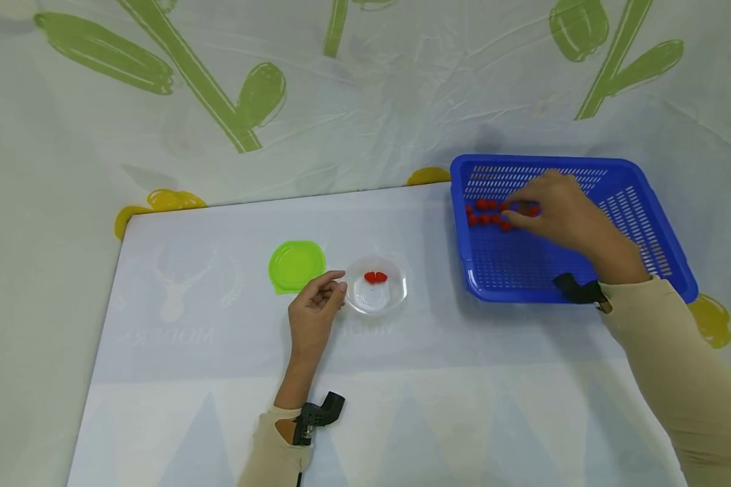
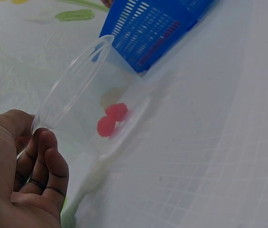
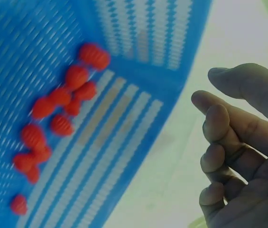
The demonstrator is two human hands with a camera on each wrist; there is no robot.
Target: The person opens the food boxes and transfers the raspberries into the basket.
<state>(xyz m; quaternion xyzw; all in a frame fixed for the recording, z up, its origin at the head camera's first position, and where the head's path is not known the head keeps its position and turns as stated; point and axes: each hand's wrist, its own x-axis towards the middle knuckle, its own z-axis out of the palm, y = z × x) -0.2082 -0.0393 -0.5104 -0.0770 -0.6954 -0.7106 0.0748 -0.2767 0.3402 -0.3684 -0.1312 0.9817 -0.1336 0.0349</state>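
My left hand pinches the near-left rim of a clear round plastic bowl between thumb and fingers. Inside the bowl lie two small red strawberry-like pieces. Above the left part of a blue plastic basket, my right hand reaches down with thumb and forefinger apart. Nothing shows between its fingers in the right wrist view. Several more small red strawberry-like pieces are grouped on the basket floor along one slotted side wall; the hand partly hides them in the head view.
A bright green lid lies just behind and left of the left hand. Both hands work over a table with a pale printed cloth. Behind it hangs white fabric with green leaf patterns. The basket's raised walls surround the red pieces.
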